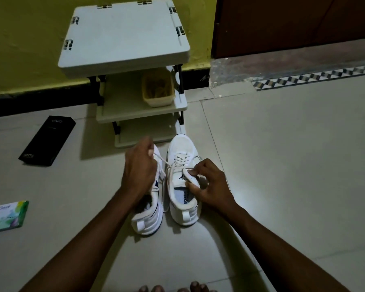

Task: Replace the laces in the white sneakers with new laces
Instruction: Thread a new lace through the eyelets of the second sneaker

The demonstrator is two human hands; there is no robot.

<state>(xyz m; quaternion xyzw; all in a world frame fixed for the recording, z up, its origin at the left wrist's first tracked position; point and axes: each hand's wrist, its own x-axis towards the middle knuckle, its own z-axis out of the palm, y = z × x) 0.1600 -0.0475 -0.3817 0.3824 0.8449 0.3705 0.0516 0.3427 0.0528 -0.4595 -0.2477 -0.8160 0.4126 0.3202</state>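
Two white sneakers stand side by side on the tiled floor, toes pointing away from me. The right sneaker [182, 182] is laced with a white lace [167, 163]. My left hand [139, 167] hovers over the left sneaker [150, 218] and pinches one end of that lace, which runs taut across to the right sneaker's eyelets. My right hand [209, 184] pinches the lace at the top of the right sneaker's tongue, with the thumb on the collar. Much of the left sneaker's front is hidden by my left hand.
A small white plastic shelf rack [124, 34] stands just beyond the sneakers, with a beige basket [158, 89] on its middle shelf. A black box [46, 140] lies on the floor at left, and a small green-and-white packet [9, 216] nearer me. My toes [177, 288] show at the bottom edge.
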